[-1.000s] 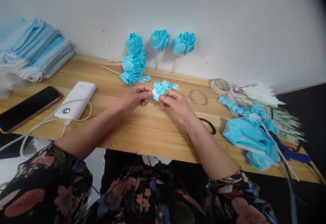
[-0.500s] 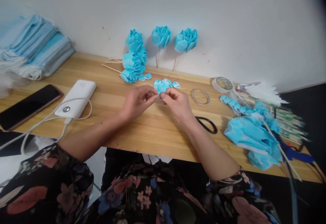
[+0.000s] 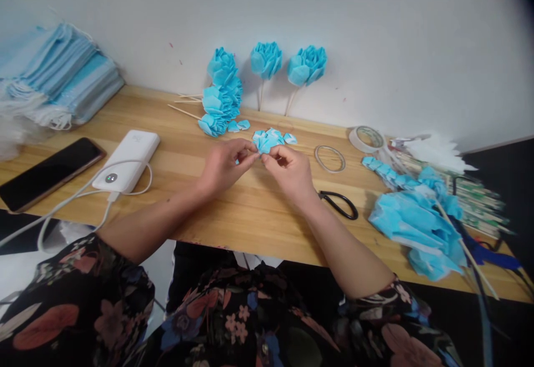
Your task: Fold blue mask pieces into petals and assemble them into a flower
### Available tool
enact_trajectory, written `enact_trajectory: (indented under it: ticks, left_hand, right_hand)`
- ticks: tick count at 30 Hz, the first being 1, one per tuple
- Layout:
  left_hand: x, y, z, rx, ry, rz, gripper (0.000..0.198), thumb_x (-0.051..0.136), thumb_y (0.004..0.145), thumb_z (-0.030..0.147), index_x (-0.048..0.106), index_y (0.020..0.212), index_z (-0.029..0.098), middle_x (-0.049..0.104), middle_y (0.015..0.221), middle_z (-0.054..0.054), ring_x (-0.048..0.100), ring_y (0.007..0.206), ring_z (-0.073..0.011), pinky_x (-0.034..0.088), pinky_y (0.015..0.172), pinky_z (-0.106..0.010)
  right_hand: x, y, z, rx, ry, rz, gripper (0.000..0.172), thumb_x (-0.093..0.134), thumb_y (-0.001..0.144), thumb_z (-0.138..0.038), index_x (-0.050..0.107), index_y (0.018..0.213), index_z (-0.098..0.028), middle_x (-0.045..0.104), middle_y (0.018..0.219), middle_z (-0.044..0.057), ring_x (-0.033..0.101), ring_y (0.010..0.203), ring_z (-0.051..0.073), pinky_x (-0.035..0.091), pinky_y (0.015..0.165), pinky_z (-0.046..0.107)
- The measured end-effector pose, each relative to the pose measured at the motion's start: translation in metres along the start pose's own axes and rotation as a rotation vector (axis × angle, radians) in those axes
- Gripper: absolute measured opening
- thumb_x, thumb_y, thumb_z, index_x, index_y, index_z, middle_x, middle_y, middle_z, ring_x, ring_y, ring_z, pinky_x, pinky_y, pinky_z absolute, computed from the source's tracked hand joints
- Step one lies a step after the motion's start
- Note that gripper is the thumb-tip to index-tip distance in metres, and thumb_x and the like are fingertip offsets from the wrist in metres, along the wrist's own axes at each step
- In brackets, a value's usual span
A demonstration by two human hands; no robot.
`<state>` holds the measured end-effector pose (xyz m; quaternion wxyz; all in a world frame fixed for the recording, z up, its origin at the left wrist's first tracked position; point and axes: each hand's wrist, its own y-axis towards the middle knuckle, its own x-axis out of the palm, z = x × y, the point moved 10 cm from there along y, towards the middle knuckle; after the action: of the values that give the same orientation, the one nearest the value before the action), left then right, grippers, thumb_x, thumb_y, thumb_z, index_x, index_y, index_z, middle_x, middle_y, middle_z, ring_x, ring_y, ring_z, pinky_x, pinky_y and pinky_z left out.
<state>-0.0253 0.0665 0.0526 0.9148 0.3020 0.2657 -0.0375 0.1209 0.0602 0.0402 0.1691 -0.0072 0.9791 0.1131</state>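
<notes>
Both hands meet fingertip to fingertip over the middle of the wooden table. My left hand (image 3: 227,164) pinches thumb against forefinger; a bit of blue shows behind its fingers. My right hand (image 3: 291,168) pinches at the same spot. What they grip seems to be a small blue petal of non-woven fabric, mostly hidden by the fingers. Just beyond them lies a heap of folded blue petals (image 3: 269,140), with a loose petal (image 3: 290,138) at its right. Scissors with black handles (image 3: 340,204) lie beside my right wrist, partly covered by it.
Blue fabric roses on sticks (image 3: 221,100) lie at the back; two more roses (image 3: 307,65) lean on the wall. Left are stacked face masks (image 3: 79,78), a phone (image 3: 52,172) and a power bank (image 3: 127,161). Right are tape rolls (image 3: 366,139), blue fabric (image 3: 417,228) and a blue glue gun (image 3: 492,256).
The whole view has shifted slightly. My hands stay at nearly the same place, fingertips still together, with only small finger movement.
</notes>
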Motion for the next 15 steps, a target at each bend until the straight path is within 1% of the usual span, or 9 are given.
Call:
enact_trajectory:
  ticks: [6,9,12,15]
  left_hand:
    - [0.0025,-0.0003,0.0031,-0.035,-0.002,-0.032,0.01,0.061,0.086,0.023,0.07,0.083,0.019,0.058,0.06,0.003,0.044,0.054,-0.0099,0.034,0.056,-0.025]
    - [0.003,-0.0007,0.0052,-0.034,-0.006,-0.041,0.013,0.059,0.087,0.022,0.069,0.08,0.018,0.058,0.061,0.002,0.045,0.055,-0.01,0.033,0.057,-0.026]
    - [0.0023,-0.0005,0.0073,-0.016,0.001,-0.042,0.016,0.056,0.087,0.02,0.068,0.077,0.017,0.058,0.062,0.001,0.044,0.054,-0.0098,0.033,0.057,-0.026]
    - [0.0031,-0.0001,0.0075,0.0,0.029,-0.056,0.014,0.058,0.086,0.021,0.07,0.08,0.018,0.056,0.06,0.002,0.043,0.053,-0.0099,0.033,0.057,-0.026]
  right_hand:
    - [-0.0009,-0.0029,-0.0036,-0.038,-0.056,0.011,0.025,0.061,0.082,-0.031,0.047,0.062,-0.023,0.049,0.063,-0.002,0.042,0.062,0.013,0.035,0.062,0.03]
    - [-0.0007,-0.0032,-0.0052,-0.054,-0.058,0.006,0.026,0.061,0.082,-0.03,0.046,0.062,-0.022,0.048,0.063,-0.003,0.042,0.062,0.012,0.036,0.064,0.03]
    - [0.0001,-0.0027,-0.0058,-0.068,-0.051,-0.002,0.023,0.062,0.081,-0.029,0.049,0.063,-0.022,0.048,0.062,-0.003,0.041,0.061,0.012,0.036,0.065,0.031]
    - [0.0,-0.0019,-0.0034,-0.063,-0.04,0.002,0.023,0.061,0.081,-0.03,0.05,0.063,-0.022,0.048,0.062,-0.003,0.04,0.06,0.012,0.036,0.064,0.03]
